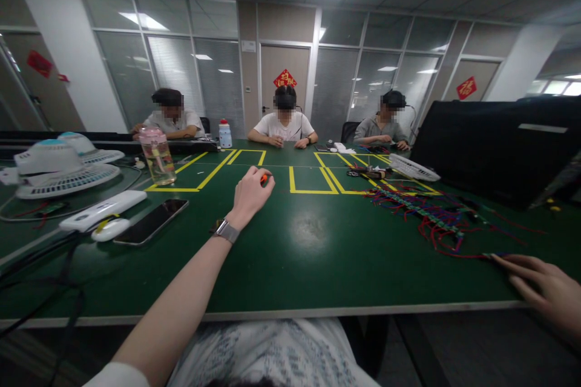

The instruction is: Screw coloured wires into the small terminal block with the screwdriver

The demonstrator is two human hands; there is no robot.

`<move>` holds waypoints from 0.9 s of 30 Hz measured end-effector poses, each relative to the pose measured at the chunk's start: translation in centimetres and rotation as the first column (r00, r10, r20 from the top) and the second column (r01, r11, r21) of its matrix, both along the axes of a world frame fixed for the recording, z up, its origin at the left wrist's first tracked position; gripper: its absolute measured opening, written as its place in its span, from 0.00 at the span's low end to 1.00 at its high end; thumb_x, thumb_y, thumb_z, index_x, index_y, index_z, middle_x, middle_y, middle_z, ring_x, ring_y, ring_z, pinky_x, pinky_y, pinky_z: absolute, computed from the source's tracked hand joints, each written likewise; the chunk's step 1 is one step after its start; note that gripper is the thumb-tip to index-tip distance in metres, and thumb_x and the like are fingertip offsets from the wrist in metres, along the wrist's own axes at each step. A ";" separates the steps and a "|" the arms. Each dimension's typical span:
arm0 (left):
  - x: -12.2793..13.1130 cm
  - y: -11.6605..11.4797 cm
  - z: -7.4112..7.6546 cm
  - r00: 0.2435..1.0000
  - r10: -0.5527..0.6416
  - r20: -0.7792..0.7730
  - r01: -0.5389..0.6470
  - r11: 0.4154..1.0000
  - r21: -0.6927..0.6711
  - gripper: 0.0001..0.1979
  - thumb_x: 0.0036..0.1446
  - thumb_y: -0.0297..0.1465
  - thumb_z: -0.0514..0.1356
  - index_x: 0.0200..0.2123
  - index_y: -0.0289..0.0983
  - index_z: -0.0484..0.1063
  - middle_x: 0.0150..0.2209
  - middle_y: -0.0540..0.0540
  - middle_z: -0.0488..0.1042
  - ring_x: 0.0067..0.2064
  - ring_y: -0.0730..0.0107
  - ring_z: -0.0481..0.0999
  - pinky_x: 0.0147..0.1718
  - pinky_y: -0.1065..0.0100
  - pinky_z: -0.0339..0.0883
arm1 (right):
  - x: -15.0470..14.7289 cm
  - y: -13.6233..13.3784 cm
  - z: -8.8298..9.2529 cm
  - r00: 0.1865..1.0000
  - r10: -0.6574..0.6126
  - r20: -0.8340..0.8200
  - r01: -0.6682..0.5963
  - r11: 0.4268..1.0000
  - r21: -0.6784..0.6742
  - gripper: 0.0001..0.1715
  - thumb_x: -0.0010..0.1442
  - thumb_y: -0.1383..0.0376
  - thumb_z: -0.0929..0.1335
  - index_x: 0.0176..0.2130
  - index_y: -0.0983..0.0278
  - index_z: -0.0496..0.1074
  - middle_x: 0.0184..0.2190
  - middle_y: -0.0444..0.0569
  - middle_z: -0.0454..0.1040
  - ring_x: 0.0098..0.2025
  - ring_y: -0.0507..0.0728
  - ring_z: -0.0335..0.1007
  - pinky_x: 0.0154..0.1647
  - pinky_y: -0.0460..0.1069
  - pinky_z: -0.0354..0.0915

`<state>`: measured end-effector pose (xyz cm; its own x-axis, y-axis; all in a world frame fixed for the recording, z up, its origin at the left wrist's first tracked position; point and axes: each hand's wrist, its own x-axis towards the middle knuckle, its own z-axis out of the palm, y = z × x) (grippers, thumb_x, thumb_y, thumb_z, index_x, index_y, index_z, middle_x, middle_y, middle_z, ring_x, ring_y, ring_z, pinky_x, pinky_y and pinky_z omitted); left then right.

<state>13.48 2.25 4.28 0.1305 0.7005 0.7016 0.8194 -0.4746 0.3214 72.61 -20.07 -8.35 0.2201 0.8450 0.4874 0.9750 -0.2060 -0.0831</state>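
My left hand (251, 191) reaches out over the middle of the green table (290, 260), fingers curled round a small orange object (264, 178) that shows at its fingertips. A watch sits on that wrist. My right hand (544, 288) lies at the table's near right edge, fingers stretched flat, its fingertips touching the end of a bundle of red and blue wires (424, 214). Nothing is in the right hand.
Yellow tape rectangles (313, 184) mark the table centre. At left lie a black phone (152, 221), a white power strip (103, 210), a pink-lidded bottle (157, 156) and white fans (54, 170). A black case (494, 145) stands at right. Three people sit along the far side.
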 end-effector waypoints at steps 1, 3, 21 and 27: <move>0.0 0.0 0.0 1.000 -0.001 0.000 0.001 1.000 -0.001 0.13 0.59 0.38 0.52 0.39 0.40 0.73 0.39 0.46 0.72 0.38 0.65 0.74 0.37 0.67 0.65 | -0.4 0.4 0.3 1.000 -0.001 -0.004 0.001 1.000 -0.025 0.30 0.52 0.51 0.57 0.42 0.60 0.79 0.46 0.59 0.75 0.46 0.68 0.72 0.46 0.59 0.70; 0.0 -0.1 0.0 1.000 -0.006 0.001 0.006 1.000 -0.001 0.13 0.59 0.38 0.52 0.39 0.40 0.73 0.39 0.45 0.72 0.38 0.65 0.74 0.37 0.67 0.65 | -1.2 1.0 0.8 1.000 -0.015 -0.013 0.015 0.998 -0.060 0.32 0.53 0.50 0.56 0.45 0.61 0.77 0.49 0.59 0.73 0.49 0.68 0.71 0.48 0.59 0.68; 0.1 -0.2 0.2 1.000 0.009 -0.023 -0.009 1.000 -0.010 0.12 0.59 0.38 0.52 0.37 0.40 0.73 0.38 0.46 0.72 0.36 0.66 0.74 0.35 0.68 0.65 | -1.5 3.0 -0.4 0.997 -0.072 0.000 0.072 0.991 -0.112 0.35 0.54 0.51 0.53 0.54 0.58 0.70 0.57 0.48 0.68 0.52 0.67 0.68 0.50 0.59 0.67; 0.1 -0.2 0.1 1.000 0.018 -0.026 -0.018 1.000 -0.012 0.12 0.59 0.37 0.52 0.36 0.40 0.74 0.38 0.46 0.71 0.36 0.66 0.74 0.36 0.68 0.65 | -2.1 2.9 -0.2 0.997 -0.077 0.003 0.077 0.992 -0.097 0.35 0.51 0.51 0.54 0.52 0.57 0.71 0.57 0.48 0.68 0.52 0.68 0.68 0.50 0.62 0.67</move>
<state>13.63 2.04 4.39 0.1357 0.7111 0.6899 0.8358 -0.4561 0.3056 70.56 -17.22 -8.58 0.2864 0.8687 0.4041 0.9559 -0.2875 -0.0594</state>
